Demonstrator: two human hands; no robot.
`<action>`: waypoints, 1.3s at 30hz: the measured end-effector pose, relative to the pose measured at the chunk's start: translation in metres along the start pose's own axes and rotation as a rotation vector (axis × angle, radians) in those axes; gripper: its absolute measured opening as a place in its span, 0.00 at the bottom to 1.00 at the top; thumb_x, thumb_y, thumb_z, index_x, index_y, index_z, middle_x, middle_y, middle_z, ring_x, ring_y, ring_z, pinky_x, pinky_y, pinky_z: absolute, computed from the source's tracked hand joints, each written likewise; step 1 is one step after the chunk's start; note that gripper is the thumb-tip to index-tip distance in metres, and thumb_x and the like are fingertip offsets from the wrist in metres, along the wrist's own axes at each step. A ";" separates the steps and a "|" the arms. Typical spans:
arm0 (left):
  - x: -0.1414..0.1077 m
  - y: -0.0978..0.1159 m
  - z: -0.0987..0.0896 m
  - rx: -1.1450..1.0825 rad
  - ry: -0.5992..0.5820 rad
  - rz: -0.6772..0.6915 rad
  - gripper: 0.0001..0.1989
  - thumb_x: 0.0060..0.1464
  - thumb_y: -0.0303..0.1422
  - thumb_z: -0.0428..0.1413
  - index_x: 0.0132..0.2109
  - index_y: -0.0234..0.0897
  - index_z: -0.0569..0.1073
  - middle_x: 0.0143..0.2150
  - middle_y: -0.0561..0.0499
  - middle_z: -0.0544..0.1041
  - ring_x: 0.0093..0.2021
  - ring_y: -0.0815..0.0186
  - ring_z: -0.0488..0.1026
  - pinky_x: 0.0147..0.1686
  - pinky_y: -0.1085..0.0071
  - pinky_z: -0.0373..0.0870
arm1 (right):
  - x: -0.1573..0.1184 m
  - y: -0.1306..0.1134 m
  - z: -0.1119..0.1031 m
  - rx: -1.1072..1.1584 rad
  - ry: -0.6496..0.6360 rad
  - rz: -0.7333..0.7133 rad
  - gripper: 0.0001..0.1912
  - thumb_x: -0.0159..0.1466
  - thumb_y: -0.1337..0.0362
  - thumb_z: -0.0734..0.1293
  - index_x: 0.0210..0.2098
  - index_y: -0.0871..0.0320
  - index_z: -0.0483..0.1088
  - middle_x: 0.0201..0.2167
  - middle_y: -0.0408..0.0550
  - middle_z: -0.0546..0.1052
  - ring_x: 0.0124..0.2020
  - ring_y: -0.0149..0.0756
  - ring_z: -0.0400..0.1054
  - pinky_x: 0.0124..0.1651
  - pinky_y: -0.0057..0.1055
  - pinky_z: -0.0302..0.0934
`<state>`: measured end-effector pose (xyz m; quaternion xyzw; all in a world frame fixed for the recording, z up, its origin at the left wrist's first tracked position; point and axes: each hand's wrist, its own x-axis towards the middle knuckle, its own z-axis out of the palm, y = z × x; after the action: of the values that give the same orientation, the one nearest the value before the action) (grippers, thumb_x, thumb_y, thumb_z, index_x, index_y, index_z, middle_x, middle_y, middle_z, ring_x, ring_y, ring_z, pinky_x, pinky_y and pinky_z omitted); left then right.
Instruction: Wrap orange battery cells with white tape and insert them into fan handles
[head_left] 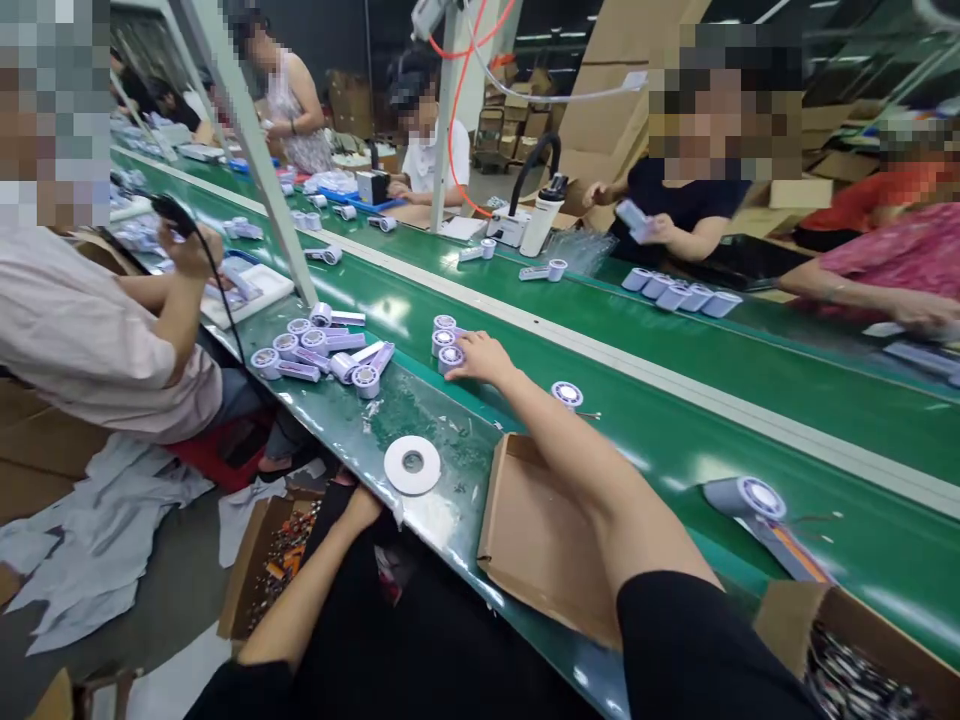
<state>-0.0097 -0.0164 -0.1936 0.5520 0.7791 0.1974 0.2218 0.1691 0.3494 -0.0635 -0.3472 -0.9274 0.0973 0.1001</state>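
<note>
Over the green belt, my right hand [484, 358] is closed against a small row of lilac handheld fan bodies [444, 340], its fingers on the nearest round head. Their handles are mostly hidden behind the hand. My left hand [363, 508] rests low by my lap, below the table edge; its fingers are hidden. To the left of my right hand lies a loose pile of similar fan bodies [315, 340] on the table ledge. A roll of white tape [412, 465] lies flat near the edge, closer to my left hand.
An open cardboard tray [540, 540] sits under my right forearm. Single fan bodies with wires [746, 497] lie on the belt [645, 450]. A box of small parts [277, 560] stands on the floor. A metal post [262, 150] rises from the ledge. Co-workers sit opposite and at left.
</note>
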 end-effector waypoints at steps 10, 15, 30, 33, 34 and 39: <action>-0.289 -0.087 -0.075 0.075 0.552 -0.495 0.26 0.61 0.52 0.52 0.59 0.46 0.79 0.44 0.48 0.89 0.46 0.49 0.87 0.47 0.59 0.82 | -0.001 0.022 -0.006 -0.014 -0.170 0.130 0.47 0.55 0.46 0.81 0.68 0.63 0.75 0.63 0.69 0.78 0.67 0.68 0.68 0.66 0.55 0.64; -0.230 0.000 -0.091 0.082 0.604 -0.144 0.26 0.69 0.49 0.49 0.64 0.42 0.76 0.49 0.46 0.87 0.50 0.54 0.85 0.56 0.59 0.80 | -0.048 0.007 -0.019 -0.008 -0.138 0.198 0.45 0.59 0.40 0.78 0.67 0.61 0.76 0.63 0.69 0.77 0.68 0.72 0.64 0.62 0.55 0.67; 0.028 0.144 -0.065 0.421 0.302 0.226 0.36 0.65 0.43 0.63 0.76 0.44 0.65 0.80 0.37 0.61 0.78 0.38 0.55 0.76 0.37 0.57 | -0.098 -0.087 0.001 -0.004 -0.171 -0.072 0.38 0.61 0.51 0.80 0.66 0.58 0.72 0.63 0.65 0.81 0.65 0.61 0.74 0.63 0.47 0.69; 0.066 0.144 -0.082 0.455 0.166 0.210 0.37 0.57 0.42 0.68 0.72 0.45 0.70 0.72 0.38 0.72 0.70 0.39 0.67 0.69 0.42 0.67 | -0.094 -0.081 -0.002 0.036 -0.221 -0.113 0.43 0.62 0.48 0.80 0.70 0.58 0.68 0.65 0.64 0.80 0.65 0.59 0.76 0.63 0.43 0.70; 0.076 0.143 -0.087 0.462 0.117 0.219 0.37 0.55 0.41 0.68 0.70 0.44 0.72 0.69 0.39 0.75 0.66 0.41 0.72 0.67 0.47 0.71 | -0.093 -0.077 -0.004 0.058 -0.233 -0.132 0.44 0.63 0.46 0.79 0.71 0.58 0.67 0.66 0.63 0.79 0.65 0.56 0.76 0.63 0.41 0.70; 0.112 0.135 -0.115 0.466 -0.045 0.294 0.36 0.50 0.36 0.68 0.67 0.38 0.76 0.59 0.41 0.81 0.57 0.47 0.79 0.61 0.60 0.74 | -0.078 -0.054 -0.016 0.163 -0.210 -0.205 0.38 0.75 0.39 0.63 0.76 0.54 0.65 0.75 0.55 0.72 0.71 0.46 0.72 0.68 0.33 0.66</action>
<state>-0.0025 0.1245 -0.0386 0.6995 0.7100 0.0307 0.0749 0.1974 0.2596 -0.0443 -0.2292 -0.9524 0.1972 0.0396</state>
